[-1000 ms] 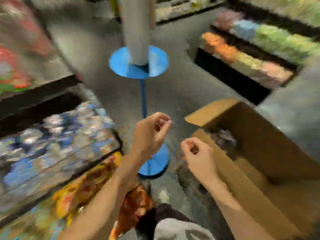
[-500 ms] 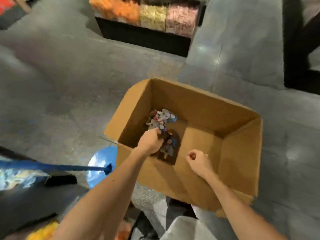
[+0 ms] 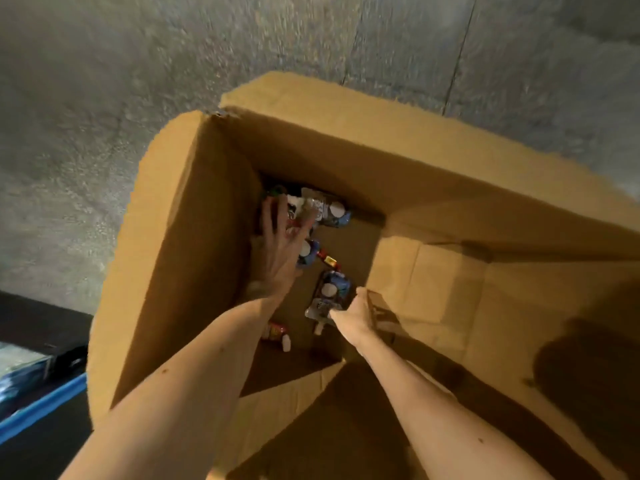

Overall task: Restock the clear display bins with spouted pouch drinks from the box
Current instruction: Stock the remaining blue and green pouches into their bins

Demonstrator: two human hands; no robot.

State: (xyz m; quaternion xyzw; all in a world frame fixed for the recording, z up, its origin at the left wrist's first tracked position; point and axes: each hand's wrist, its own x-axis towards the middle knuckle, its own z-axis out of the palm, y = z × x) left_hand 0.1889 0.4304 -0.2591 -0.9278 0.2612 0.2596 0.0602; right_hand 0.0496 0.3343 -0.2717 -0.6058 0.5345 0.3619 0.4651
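Fingers [image 3: 273,221] of left hand [image 3: 280,259]: spreading wide, resting on pouch cluster [image 3: 325,209] lying in far left corner of cardboard box [image 3: 194,237]. Right hand [image 3: 355,315]: touching blue pouch [image 3: 332,289] lying near centre of box bottom; finger state hiding beneath hand, impossible to tell. Red pouch [image 3: 277,333]: lying apart, nearer the wearer. Box standing on grey floor [image 3: 104,98].

Left grip [image 3: 280,251] reaching down, fingers spread straight; right grip [image 3: 353,315] nearer body, fingers hidden.
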